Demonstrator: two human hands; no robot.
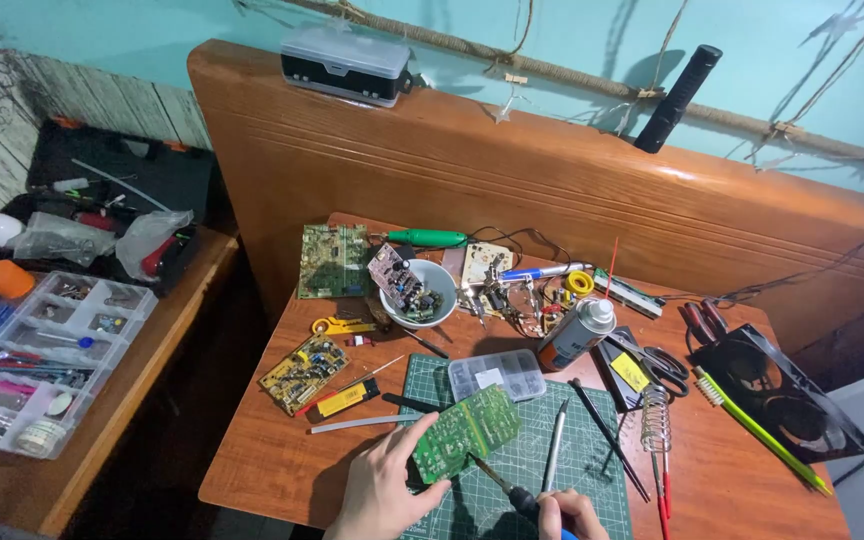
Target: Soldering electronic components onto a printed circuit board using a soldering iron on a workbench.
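Note:
My left hand (384,487) grips a green circuit board (467,432) by its near left edge and holds it tilted over the green cutting mat (542,470). My right hand (570,515) is closed on a thin tool with a dark handle (504,486). The tool's metal tip touches the board's lower right edge. A silver pen-like tool (555,458) lies on the mat just right of the board. Behind the board sits a small clear parts box (497,374).
The wooden table (282,450) carries a white bowl of parts (418,291), other circuit boards (333,260), a spray can (576,333), scissors (658,364), a black fan (780,392) and a yellow-handled brush (760,428). A clear compartment organizer (42,360) and black toolbox (112,200) sit left.

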